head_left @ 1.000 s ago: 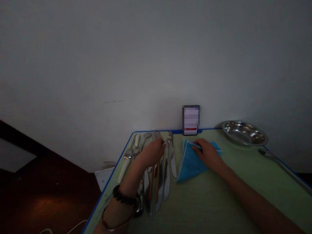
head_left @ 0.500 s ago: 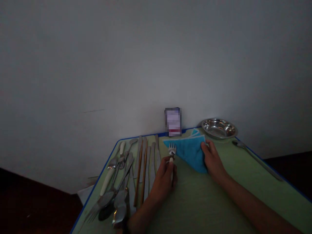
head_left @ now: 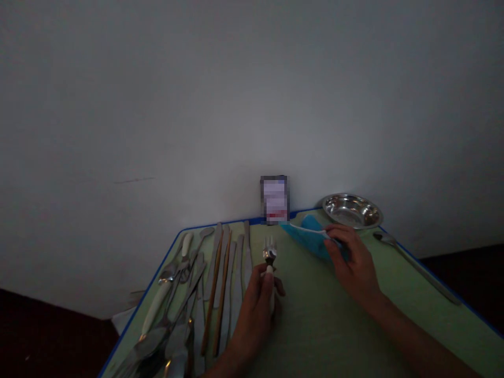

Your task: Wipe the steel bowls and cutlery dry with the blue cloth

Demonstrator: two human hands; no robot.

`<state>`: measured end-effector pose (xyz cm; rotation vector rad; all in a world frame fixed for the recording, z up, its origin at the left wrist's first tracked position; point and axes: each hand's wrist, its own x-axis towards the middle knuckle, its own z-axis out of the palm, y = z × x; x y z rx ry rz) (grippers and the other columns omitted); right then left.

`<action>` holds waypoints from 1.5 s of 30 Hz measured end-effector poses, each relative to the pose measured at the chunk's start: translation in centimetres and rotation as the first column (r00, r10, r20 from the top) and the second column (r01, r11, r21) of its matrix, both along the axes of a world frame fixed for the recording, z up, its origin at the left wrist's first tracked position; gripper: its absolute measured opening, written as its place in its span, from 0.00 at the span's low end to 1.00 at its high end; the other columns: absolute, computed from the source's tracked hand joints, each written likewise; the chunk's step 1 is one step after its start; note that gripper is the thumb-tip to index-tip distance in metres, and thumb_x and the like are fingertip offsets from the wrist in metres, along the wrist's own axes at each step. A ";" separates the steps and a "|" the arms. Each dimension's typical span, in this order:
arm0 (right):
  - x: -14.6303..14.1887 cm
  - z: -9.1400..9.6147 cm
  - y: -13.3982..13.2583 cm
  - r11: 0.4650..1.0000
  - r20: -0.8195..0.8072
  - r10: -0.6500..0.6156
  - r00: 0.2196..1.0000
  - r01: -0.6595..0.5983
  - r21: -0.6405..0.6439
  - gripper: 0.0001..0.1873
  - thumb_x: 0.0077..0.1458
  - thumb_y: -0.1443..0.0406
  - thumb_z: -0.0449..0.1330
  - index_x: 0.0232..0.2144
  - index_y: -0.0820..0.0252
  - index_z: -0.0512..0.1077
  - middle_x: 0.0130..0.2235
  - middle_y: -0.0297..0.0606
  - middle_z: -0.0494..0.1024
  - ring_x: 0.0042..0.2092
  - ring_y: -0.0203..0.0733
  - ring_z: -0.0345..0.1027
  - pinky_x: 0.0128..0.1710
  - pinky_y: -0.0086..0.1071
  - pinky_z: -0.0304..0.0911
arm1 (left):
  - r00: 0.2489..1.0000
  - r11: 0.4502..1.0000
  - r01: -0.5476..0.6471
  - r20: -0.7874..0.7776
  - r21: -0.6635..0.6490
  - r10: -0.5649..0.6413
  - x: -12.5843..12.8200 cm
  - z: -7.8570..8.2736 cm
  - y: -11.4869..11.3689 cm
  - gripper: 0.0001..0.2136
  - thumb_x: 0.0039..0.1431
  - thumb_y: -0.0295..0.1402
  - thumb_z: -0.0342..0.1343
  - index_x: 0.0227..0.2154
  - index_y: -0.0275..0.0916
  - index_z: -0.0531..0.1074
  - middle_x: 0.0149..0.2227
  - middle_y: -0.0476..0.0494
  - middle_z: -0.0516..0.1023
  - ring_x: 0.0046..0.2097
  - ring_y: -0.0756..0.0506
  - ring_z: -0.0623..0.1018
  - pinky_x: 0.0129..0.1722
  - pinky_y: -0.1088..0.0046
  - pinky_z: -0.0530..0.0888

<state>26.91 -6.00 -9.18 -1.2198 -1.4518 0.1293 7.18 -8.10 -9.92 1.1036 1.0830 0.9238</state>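
In my left hand (head_left: 258, 307) I hold a fork (head_left: 270, 252) with a pale handle, its metal tines pointing up and away from me. My right hand (head_left: 352, 265) pinches the edge of a blue cloth (head_left: 309, 239) with a white border. The cloth sags to the left of those fingers, partly blurred by motion, and does not touch the fork. Left of my left hand lie several table knives (head_left: 238, 273), a pair of wooden chopsticks (head_left: 220, 302) and a heap of spoons and forks (head_left: 167, 307).
A shallow metal bowl (head_left: 352, 211) stands at the back right of the green table (head_left: 326, 336). A long-handled spoon (head_left: 417, 268) lies along the right edge. Against the grey wall (head_left: 252, 105) leans a phone-like device (head_left: 274, 199) with a blurred screen.
My right hand has drawn the cloth away from the fork, and the cloth has folded into a narrower shape. The fork stays in my left hand. The view has shifted slightly.
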 end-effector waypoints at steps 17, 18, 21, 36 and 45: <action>1.2 0.3 0.2 0.707 -0.112 0.298 0.948 -0.298 -0.642 0.14 0.53 0.57 0.52 0.27 0.60 0.72 0.29 0.37 0.76 0.33 0.45 0.71 0.38 0.41 0.64 | 0.996 0.995 -0.046 0.066 -0.090 0.052 -0.7 -0.8 0.3 0.15 0.60 0.46 0.42 0.42 0.44 0.64 0.28 0.53 0.60 0.23 0.55 0.59 0.19 0.79 0.56; 1.1 0.4 0.4 0.692 -0.269 0.182 0.946 -0.318 -0.648 0.15 0.52 0.55 0.53 0.28 0.60 0.72 0.29 0.38 0.77 0.32 0.45 0.71 0.37 0.41 0.66 | 0.997 0.996 -0.037 0.064 -0.085 0.043 -0.8 -0.8 0.3 0.15 0.60 0.46 0.42 0.43 0.44 0.63 0.28 0.53 0.60 0.23 0.55 0.59 0.19 0.79 0.56; 0.7 1.2 0.5 0.632 -0.676 -0.138 0.724 -0.461 -0.623 0.19 0.49 0.53 0.57 0.38 0.60 0.72 0.32 0.39 0.79 0.33 0.46 0.74 0.37 0.40 0.68 | 0.999 0.997 -0.005 0.047 -0.079 0.008 -0.8 -0.8 0.2 0.16 0.60 0.46 0.40 0.43 0.43 0.64 0.27 0.53 0.60 0.23 0.54 0.59 0.20 0.79 0.56; 2.8 -0.1 0.3 0.647 -0.508 0.069 0.859 -0.426 -0.632 0.44 0.47 0.59 0.62 0.60 0.55 0.42 0.43 0.43 0.75 0.38 0.44 0.73 0.38 0.41 0.69 | 0.999 0.999 -0.038 -0.018 -0.013 0.038 -0.2 -0.3 0.0 0.11 0.58 0.43 0.46 0.37 0.42 0.60 0.24 0.55 0.60 0.22 0.54 0.61 0.17 0.81 0.59; 2.4 1.3 -0.7 0.680 -0.035 0.449 0.893 -0.367 -0.635 0.23 0.47 0.70 0.56 0.48 0.58 0.67 0.48 0.41 0.71 0.46 0.46 0.66 0.45 0.40 0.62 | 0.989 0.990 -0.133 0.065 -0.049 0.136 -0.2 -0.1 -0.1 0.16 0.54 0.41 0.52 0.44 0.45 0.60 0.28 0.56 0.63 0.23 0.56 0.63 0.18 0.83 0.58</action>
